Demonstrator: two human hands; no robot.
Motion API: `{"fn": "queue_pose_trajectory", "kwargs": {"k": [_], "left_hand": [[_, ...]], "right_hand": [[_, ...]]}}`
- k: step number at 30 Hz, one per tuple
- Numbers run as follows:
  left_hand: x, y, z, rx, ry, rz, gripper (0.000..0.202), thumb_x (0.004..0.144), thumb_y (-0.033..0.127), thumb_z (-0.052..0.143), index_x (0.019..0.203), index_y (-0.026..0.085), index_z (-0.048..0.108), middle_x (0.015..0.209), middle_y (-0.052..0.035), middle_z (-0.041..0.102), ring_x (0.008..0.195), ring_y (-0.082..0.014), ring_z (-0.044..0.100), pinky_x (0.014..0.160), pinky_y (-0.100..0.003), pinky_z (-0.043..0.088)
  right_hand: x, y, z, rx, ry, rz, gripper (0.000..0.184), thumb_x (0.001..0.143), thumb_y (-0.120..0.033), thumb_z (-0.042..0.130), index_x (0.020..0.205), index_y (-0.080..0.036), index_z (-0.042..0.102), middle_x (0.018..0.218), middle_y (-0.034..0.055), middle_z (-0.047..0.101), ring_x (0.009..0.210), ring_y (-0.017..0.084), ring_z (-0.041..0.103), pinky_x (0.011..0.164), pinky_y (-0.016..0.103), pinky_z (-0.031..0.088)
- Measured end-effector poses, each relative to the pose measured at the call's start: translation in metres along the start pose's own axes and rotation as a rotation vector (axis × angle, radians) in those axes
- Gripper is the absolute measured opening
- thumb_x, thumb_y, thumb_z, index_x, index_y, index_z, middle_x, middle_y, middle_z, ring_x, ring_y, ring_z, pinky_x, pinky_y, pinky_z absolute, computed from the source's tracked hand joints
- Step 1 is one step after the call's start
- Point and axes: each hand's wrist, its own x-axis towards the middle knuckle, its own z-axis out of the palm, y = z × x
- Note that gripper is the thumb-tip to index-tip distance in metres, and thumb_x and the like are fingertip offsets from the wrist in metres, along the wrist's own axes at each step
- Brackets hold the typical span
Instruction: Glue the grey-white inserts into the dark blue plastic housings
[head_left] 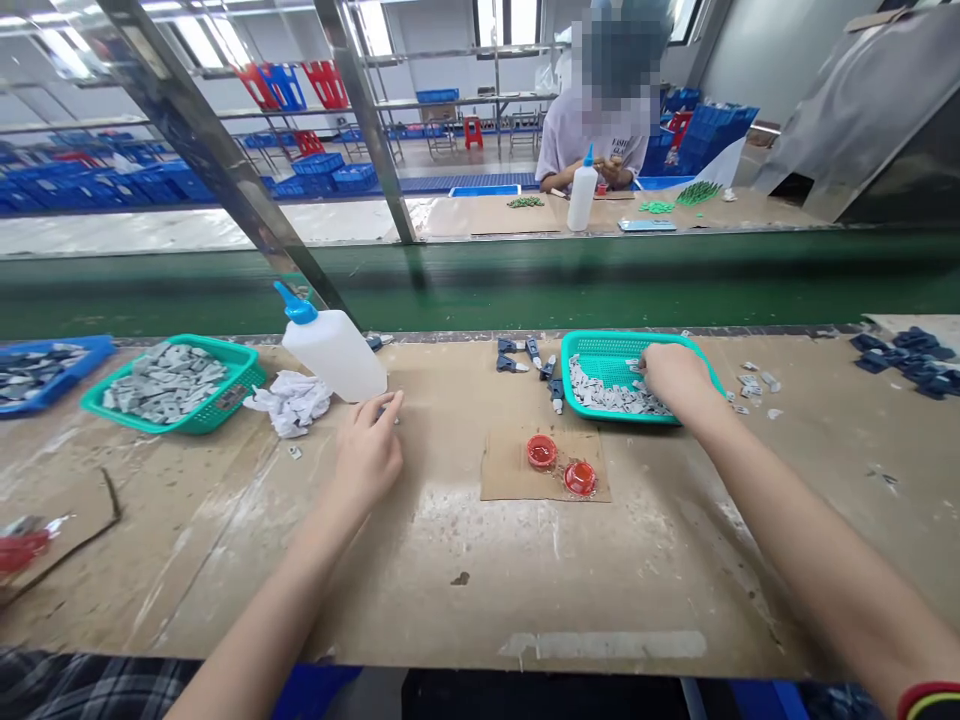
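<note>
grey moulded plastic parts point(611, 395), heaped in a teal mesh basket point(600, 350)
right hand point(675, 375) curled onto the heap, grip hidden; left hand point(367, 452) narrowed beside a small dark piece point(384, 410), hold unclear

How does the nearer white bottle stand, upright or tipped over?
Tipped over: the bottle lies on its side, blue nozzle pointing left.

A factory assembly floor: a green conveyor belt point(480, 290) runs between two long, scuffed worktops point(450, 590), with a co-worker point(592, 150) at the far one. Teal plastic baskets point(592, 345) of small grey parts point(611, 392) and a white squeeze bottle point(334, 352) stand on the near side. Stacked blue plastic crates point(315, 175), a red stool point(472, 132) and steel racks point(465, 103) fill the hall beyond.
</note>
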Motion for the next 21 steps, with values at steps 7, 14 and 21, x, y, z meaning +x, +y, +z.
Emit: {"fn": "queue_pose_trajectory", "kwargs": {"k": [7,14,21], "left_hand": [[0.096,0.056,0.035,-0.27,-0.124,0.258,0.038,0.087,0.013,0.044,0.122,0.017,0.059,0.124,-0.0124,0.059,0.117,-0.0258,0.052,0.102,-0.04,0.04],[0.144,0.081,0.069,-0.551,-0.272,0.24,0.024,0.076,0.014,0.062,0.098,0.017,0.07,0.1,-0.0127,0.067,0.11,-0.0315,0.055,0.101,-0.049,0.039],[0.097,0.076,0.036,-0.963,-0.322,-0.014,0.042,0.096,0.034,0.035,0.131,0.012,0.047,0.118,-0.0179,0.066,0.102,-0.0236,0.066,0.092,-0.042,0.051]], "right_hand": [[-0.028,-0.004,-0.023,0.149,-0.06,-0.066,0.034,0.086,-0.014,0.045,0.106,-0.014,0.072,0.09,0.0146,0.073,0.084,0.028,0.067,0.073,0.035,0.047],[-0.081,0.016,-0.042,1.415,-0.322,0.194,0.025,0.083,-0.039,0.065,0.087,-0.016,0.075,0.077,0.0058,0.065,0.069,0.014,0.06,0.065,0.021,0.052],[-0.145,0.011,-0.02,1.757,-0.308,0.322,0.026,0.073,-0.041,0.078,0.086,-0.02,0.074,0.083,0.0027,0.062,0.07,0.01,0.058,0.055,0.015,0.049]]}}
